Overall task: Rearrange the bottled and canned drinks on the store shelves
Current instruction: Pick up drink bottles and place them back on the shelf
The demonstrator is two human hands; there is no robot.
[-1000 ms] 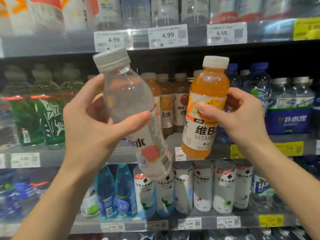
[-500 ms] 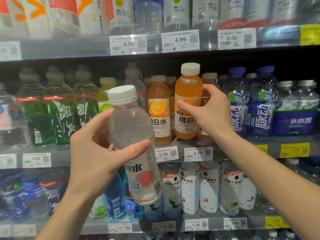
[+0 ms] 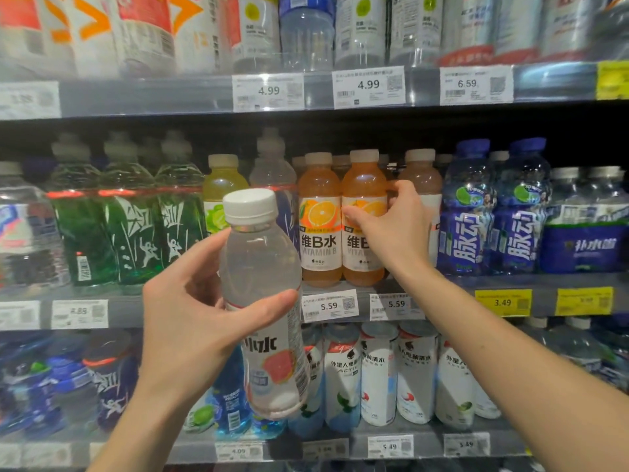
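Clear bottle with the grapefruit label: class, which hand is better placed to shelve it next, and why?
Left. The left hand already grips the clear bottle off the shelf, while the right hand is occupied gripping an orange bottle on the middle shelf.

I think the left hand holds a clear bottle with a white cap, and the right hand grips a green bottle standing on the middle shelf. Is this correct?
Not quite. The head view shows the right hand gripping an orange plastic bottle with a white cap, not a green one, standing on the middle shelf. The left hand does hold the clear plastic bottle with a white cap.
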